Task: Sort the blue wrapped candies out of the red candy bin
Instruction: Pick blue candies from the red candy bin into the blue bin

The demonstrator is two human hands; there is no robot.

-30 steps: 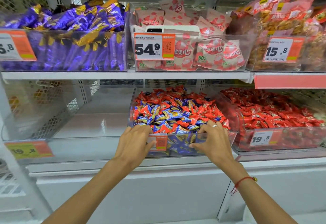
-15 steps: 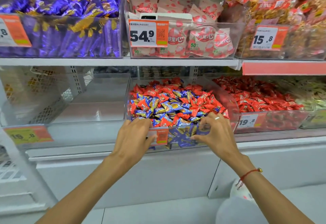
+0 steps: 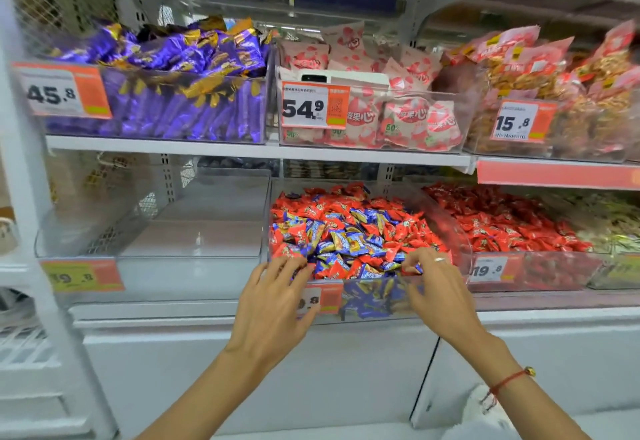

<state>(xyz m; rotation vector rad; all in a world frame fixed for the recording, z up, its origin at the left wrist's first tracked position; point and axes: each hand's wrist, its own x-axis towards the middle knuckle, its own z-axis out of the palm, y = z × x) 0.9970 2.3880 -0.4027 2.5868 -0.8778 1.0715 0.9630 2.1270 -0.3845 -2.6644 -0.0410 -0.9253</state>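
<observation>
In the head view, the blue wrapped candies lie heaped at the front middle of the red candy bin, directly beyond both hands and between them. The left hand reaches over the front rim with loosely curled fingers, its grasp unclear. The right hand, about equally near, pinches at a wrapper by the rim.

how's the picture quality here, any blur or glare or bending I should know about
Head view: wide-angle bending bows the white upright at the left edge; motion blur softens the left hand, right hand and lower price tags; pale glare sits on the empty clear bin; lighting is even, shadows faint.
</observation>
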